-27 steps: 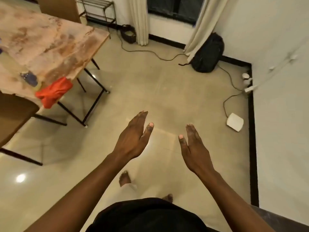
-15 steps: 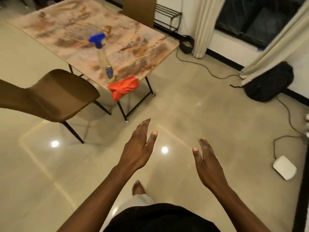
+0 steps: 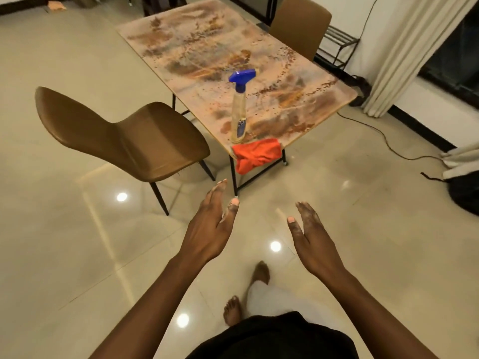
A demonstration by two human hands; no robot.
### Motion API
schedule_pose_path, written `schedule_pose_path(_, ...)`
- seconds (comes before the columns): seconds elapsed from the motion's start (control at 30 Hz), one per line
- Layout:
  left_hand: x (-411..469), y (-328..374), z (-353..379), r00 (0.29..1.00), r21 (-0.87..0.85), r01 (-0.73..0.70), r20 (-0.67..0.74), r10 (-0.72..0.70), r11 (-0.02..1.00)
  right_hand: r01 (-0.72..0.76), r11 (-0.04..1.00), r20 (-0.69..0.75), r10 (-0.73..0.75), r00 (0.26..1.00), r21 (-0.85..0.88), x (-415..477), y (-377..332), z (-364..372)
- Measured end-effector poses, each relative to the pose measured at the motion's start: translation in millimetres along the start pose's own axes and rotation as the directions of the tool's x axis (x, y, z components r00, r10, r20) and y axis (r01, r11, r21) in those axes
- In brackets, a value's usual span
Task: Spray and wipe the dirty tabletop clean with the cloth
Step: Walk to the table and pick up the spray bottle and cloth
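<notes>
tabletop (image 3: pixel 197 47) brown-stained, orange cloth (image 3: pixel 255 155) crumpled

Person, head-camera view. Arms bare to the frame edge, no sleeves. Left hand (image 3: pixel 210 229): bare, pale nails. Right hand (image 3: pixel 315 244): bare, greyish dusty smears on the fingers (image 3: pixel 307 216). Black garment (image 3: pixel 272 338) below the hands, light trouser leg (image 3: pixel 269 299) just beyond it, bare feet (image 3: pixel 232 310).

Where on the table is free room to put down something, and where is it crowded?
The tabletop is bare beyond the spray bottle, up to the far chair. The near corner is crowded: bottle and red cloth sit together, the cloth hanging over the edge.
</notes>
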State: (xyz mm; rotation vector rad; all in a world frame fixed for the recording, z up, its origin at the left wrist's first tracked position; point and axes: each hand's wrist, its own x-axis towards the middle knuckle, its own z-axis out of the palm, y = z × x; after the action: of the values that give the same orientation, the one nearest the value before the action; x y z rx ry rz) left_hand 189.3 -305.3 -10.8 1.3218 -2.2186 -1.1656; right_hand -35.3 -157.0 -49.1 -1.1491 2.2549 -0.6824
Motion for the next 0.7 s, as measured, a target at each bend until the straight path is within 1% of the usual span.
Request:
schedule_pose_path(0.13,41,-8,-14,1.0,0.019,0.012,-0.024,-0.011,1.0,0.034,0.999,0.04,-0.033,0.999,-0.012,50,-13,11)
schedule_pose_path(0.3,106,-4,-25,0.999,0.069,0.021,-0.027,-0.019,0.997,0.085,0.996,0.053,-0.086,0.995,0.026,119,-27,11)
schedule_pose_path(0.4,144,2,-31,0.998,0.048,0.065,-0.024,-0.064,0.997,0.097,0.995,0.075,-0.099,0.992,0.031,159,-33,6)
schedule_pose_path(0.5,179,6,-36,0.994,0.041,0.105,-0.012,-0.104,0.994,0.142,0.989,0.095,-0.146,0.985,0.047,195,-35,3)
schedule_pose_path(0.57,205,7,-38,0.993,0.085,0.118,-0.009,-0.118,0.989,0.162,0.985,0.101,-0.167,0.981,0.052,219,-34,0)
schedule_pose_path(0.7,249,11,-41,0.996,0.16,0.087,-0.029,-0.084,0.983,0.218,0.976,0.131,-0.217,0.967,0.007,256,-29,-2)
